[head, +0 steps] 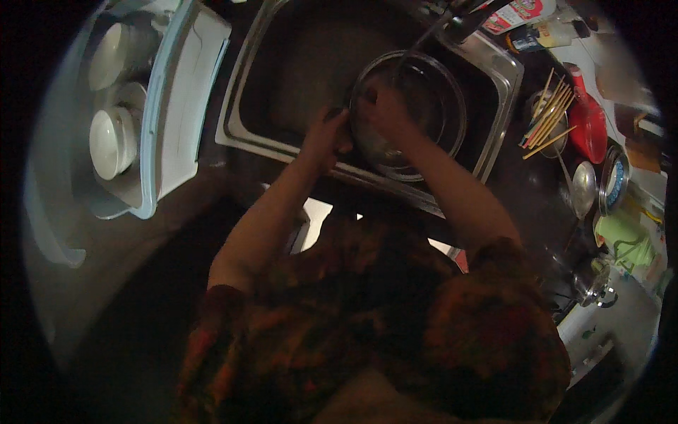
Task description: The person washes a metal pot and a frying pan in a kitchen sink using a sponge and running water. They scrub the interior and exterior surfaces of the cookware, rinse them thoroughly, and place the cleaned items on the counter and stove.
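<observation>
A round metal basin [460, 114] sits in the right part of a stainless-steel sink [235, 124]. My right hand [382, 112] reaches down inside this basin, its fingers bent; the dimness hides whether they hold anything. Just outside the basin's left side is my left hand [326, 139], fingers curled near the rim. Whether it grips the rim or something else is too dark to tell. From the faucet [460, 24] at the sink's far right, a thin grey line runs down to the basin, either a spout or water. The basin's contents are unclear.
Left of the sink stands a pale blue plastic rack [150, 127] holding white bowls [108, 143]. Along the right counter lie several chopsticks [551, 114], a red plastic scoop or funnel [588, 124], a metal ladle [583, 185] and a green container [625, 238]. Bottles [545, 36] stand behind the faucet.
</observation>
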The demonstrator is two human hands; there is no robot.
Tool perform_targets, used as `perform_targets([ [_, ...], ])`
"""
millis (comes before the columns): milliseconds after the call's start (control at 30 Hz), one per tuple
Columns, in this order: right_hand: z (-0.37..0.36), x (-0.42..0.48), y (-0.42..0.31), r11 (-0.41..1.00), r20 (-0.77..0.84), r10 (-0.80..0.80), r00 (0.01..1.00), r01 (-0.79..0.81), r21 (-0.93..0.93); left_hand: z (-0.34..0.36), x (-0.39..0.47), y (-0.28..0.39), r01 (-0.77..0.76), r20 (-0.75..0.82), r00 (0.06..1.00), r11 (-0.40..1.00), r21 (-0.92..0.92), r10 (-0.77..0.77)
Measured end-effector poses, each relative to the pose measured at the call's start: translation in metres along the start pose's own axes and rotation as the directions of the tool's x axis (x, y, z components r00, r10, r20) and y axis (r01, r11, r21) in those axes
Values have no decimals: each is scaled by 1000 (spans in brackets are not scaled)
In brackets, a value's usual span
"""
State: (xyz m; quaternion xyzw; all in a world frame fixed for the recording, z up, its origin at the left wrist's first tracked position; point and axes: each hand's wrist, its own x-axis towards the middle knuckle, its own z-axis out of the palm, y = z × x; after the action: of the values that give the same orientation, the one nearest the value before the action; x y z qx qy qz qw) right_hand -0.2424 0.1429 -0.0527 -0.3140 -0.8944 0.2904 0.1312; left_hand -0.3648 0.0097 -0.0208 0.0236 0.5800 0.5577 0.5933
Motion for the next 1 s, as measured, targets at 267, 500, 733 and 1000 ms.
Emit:
perform_targets([
  [267,-31,27,86,904,-498,363,788,-427,-17,21,-22,31,144,-16,989,987,-72,-146],
  [500,-4,-107,78,945,330,170,928,-60,-321,6,-9,14,117,1,993,983,-143,-118],
  [733,-100,-121,30,835,113,292,950,-196,-514,11,-9,18,110,119,989,982,-153,-92],
  [1000,-64,-3,123,853,-336,-83,938,-108,-511,24,-18,28,160,15,987,974,-161,-160],
])
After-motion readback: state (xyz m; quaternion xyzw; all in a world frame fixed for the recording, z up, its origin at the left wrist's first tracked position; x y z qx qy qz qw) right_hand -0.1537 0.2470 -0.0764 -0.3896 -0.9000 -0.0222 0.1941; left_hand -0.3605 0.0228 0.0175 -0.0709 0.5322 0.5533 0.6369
